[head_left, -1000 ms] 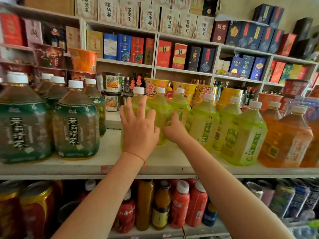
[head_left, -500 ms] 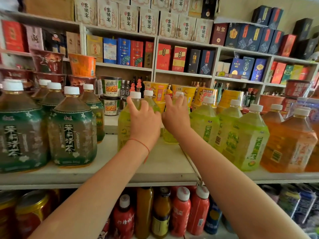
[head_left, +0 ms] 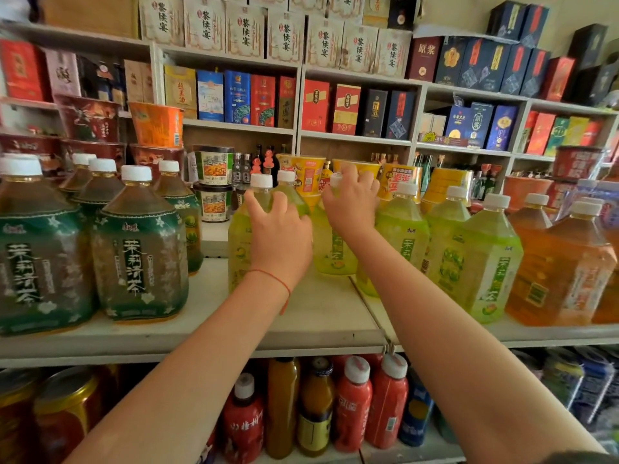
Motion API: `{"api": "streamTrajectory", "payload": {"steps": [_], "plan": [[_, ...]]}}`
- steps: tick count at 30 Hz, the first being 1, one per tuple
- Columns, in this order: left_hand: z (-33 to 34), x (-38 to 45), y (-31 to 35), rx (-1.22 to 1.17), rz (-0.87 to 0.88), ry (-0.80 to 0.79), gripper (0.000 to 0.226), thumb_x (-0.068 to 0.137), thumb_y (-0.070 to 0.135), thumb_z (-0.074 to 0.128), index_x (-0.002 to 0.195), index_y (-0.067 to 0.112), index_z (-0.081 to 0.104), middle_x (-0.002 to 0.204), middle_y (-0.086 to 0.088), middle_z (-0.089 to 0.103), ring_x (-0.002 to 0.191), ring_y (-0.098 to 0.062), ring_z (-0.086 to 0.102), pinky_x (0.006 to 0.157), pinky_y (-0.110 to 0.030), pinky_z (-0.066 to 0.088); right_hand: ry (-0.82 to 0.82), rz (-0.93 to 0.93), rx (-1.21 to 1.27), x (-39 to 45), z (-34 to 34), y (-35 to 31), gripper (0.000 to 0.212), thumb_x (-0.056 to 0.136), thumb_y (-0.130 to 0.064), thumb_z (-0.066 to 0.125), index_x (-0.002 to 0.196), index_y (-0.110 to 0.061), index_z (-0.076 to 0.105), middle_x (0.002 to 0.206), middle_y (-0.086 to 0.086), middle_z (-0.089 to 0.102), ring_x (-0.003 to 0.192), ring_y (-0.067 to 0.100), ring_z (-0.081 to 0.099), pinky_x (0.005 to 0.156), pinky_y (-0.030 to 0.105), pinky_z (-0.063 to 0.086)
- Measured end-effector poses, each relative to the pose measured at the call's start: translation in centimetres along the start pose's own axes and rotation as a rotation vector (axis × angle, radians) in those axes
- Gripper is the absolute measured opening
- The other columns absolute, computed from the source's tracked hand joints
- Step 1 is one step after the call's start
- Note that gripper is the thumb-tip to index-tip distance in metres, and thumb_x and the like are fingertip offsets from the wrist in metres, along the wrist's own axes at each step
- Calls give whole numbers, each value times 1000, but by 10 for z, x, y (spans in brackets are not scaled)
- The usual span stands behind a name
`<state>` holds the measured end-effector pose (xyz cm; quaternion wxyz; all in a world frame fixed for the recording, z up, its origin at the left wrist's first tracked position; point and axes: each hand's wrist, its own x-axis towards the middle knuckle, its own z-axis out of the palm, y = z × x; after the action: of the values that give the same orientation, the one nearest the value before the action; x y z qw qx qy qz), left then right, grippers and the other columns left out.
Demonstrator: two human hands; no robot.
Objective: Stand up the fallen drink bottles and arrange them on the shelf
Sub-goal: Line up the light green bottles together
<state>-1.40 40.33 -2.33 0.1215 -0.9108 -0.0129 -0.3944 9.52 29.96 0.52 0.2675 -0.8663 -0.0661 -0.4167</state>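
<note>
Sliding up since a second ago, both hands now sit on the shoulders of two light-green bottles mid-frame, so straightening looks nearly done. Left hand (head_left: pixel 279 236) curls round the left bottle (head_left: pixel 239 242); right hand (head_left: pixel 351 204) grasps the next bottle (head_left: pixel 331 252) near its cap. Both upright on the shelf (head_left: pixel 207 329).

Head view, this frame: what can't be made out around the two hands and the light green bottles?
- Left hand covers the shoulder of the bottle it holds; contact under the palm is hidden.
- Right hand hides the neck of the bottle behind it; its cap is blurred.
- Whether any bottle lies fallen behind the front row: blocked by hands and bottles.
- Small print on the labels: too small.
</note>
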Motion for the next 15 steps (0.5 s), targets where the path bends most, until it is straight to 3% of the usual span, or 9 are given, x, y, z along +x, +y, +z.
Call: {"api": "streamTrajectory", "payload": {"steps": [2, 4, 6, 8, 10, 12, 15], "plan": [[-1, 0, 0, 12, -2, -8, 32, 96, 16, 41, 102, 23, 71, 118, -7, 67, 130, -31, 42, 114, -70, 18, -40, -6, 195, -3, -4, -2, 35, 96, -31, 58, 125, -14, 48, 119, 9, 53, 107, 29, 52, 89, 45, 50], [-2, 0, 0, 16, 2, -18, 32, 95, 17, 40, 104, 22, 70, 118, -7, 67, 131, -31, 42, 115, -70, 16, -125, -4, 344, -9, -12, -1, 32, 94, -30, 63, 119, -16, 49, 101, 1, 61, 91, 23, 61, 75, 40, 55], [-2, -3, 2, 7, -1, -10, 33, 95, 19, 40, 112, 20, 67, 120, -7, 67, 134, -31, 41, 116, -70, 13, -188, 7, 376, -19, -22, 1, 33, 89, -35, 68, 113, -19, 51, 85, -9, 60, 77, 16, 62, 61, 30, 51], [0, -6, 3, -59, -10, 27, 37, 96, 24, 41, 125, 17, 62, 128, -7, 66, 140, -31, 39, 120, -66, 7, -201, -77, 309, -32, -26, 2, 29, 87, -40, 68, 103, -17, 60, 79, -11, 61, 72, 11, 62, 60, 32, 53], [4, -13, 5, -199, -16, 64, 53, 96, 30, 45, 145, 11, 46, 145, -11, 55, 148, -33, 31, 124, -58, 0, -208, -207, 277, -45, -26, 1, 23, 88, -36, 66, 87, -13, 69, 76, -3, 67, 70, 17, 63, 64, 41, 55], [5, -25, 7, -432, 23, 122, 73, 92, 30, 53, 157, 9, 25, 158, -14, 40, 152, -32, 22, 127, -49, -2, -220, -259, 313, -53, -30, 2, 20, 86, -31, 66, 81, -13, 72, 75, 1, 69, 67, 19, 63, 61, 41, 55], [-1, -45, 16, -930, 1, 169, 89, 86, 22, 68, 159, 13, 17, 161, -9, 32, 151, -24, 23, 125, -38, 15, -251, -161, 494, -51, -49, 5, 22, 84, -24, 64, 77, -4, 70, 66, 9, 68, 55, 16, 54, 52, 32, 46]]}}
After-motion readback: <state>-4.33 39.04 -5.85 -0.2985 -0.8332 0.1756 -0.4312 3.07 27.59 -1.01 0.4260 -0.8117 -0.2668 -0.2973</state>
